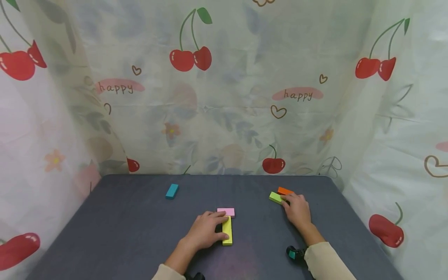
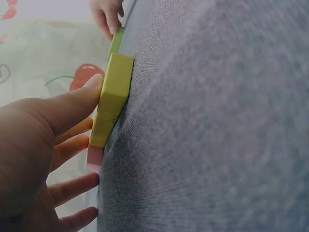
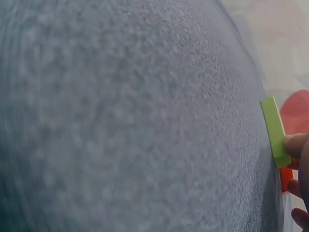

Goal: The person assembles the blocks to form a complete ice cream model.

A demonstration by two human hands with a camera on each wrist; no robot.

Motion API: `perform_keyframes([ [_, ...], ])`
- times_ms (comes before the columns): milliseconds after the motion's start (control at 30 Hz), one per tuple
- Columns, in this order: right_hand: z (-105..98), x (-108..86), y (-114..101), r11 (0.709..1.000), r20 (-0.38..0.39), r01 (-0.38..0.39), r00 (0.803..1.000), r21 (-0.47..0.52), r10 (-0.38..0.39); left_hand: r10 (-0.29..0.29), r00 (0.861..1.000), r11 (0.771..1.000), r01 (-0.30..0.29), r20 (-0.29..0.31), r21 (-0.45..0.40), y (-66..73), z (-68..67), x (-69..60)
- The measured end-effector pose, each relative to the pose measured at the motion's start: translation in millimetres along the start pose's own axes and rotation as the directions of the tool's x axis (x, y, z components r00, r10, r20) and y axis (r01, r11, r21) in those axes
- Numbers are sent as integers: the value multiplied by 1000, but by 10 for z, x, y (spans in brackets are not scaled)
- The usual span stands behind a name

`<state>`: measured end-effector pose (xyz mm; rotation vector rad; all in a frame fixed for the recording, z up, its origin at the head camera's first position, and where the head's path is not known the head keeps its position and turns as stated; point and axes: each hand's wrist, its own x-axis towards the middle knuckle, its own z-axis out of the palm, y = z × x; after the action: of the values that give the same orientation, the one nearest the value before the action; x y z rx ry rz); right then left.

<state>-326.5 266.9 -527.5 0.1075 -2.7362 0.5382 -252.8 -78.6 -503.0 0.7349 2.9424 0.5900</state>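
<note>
A yellow block lies lengthwise on the dark table, its far end against a pink block set crosswise. My left hand rests at the yellow block's left side, with thumb and fingertips touching it. In the left wrist view the thumb lies on the yellow block and the other fingers extend fairly straight. At the right, my right hand pinches the near end of a lime green block. Just behind that block sits an orange block; the fingers partly hide it in the right wrist view.
A blue block lies apart at the back left of the table. Cherry-patterned curtains rise behind the back edge and along both sides. A dark wrist device is by the right sleeve.
</note>
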Motion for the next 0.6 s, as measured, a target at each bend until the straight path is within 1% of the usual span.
perform_keyframes([
  [333,11,-4,-107,1000,8,0,1000,15,0,-7,1000,1000,7,-5,-18,12,9,1],
  [467,44,1,-160,999,-5,28,1000,34,-28,-6,1000,1000,6,-5,-15,-1,15,7],
  [600,75,3,-226,998,-2,65,998,11,-65,-13,1000,1000,13,0,-18,-20,18,9],
])
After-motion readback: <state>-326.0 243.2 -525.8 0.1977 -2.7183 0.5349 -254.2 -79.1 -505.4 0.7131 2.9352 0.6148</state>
